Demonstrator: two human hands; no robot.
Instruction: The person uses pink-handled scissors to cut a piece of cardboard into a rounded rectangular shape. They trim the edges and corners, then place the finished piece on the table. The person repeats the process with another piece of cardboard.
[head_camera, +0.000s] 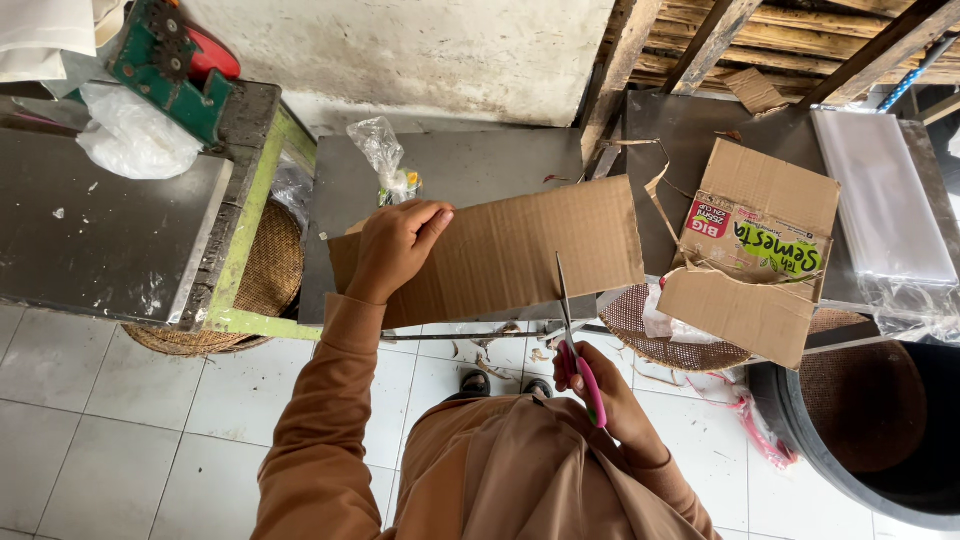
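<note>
While the left hand (395, 245) clamps the upper left edge of a flat brown cardboard sheet (500, 255), thumb behind and fingers folded over the front, the right hand (600, 385) grips a pair of pink-handled scissors (575, 345) whose blades point upward into the sheet's lower edge. The sheet is held in the air above a grey metal table (450, 165), its long side roughly level. The blades enter right of the sheet's middle; the cut appears to reach only a short way up, so by this view the slit is judged barely begun, with most of the sheet's height uncut above the tips. How far the blades are parted cannot be told.

Containers: a torn printed carton (760, 245) lies opened on the table to the right, flaps spread, its inside hidden. Below it a shallow woven basket (680, 340) holds what looks like crumpled plastic. A large dark tub (870, 430) at lower right contains a round woven tray. A clear plastic bag (385, 160) with a small item inside stands on the table behind the sheet. Small scraps lie on the tiled floor (120, 400).
</note>
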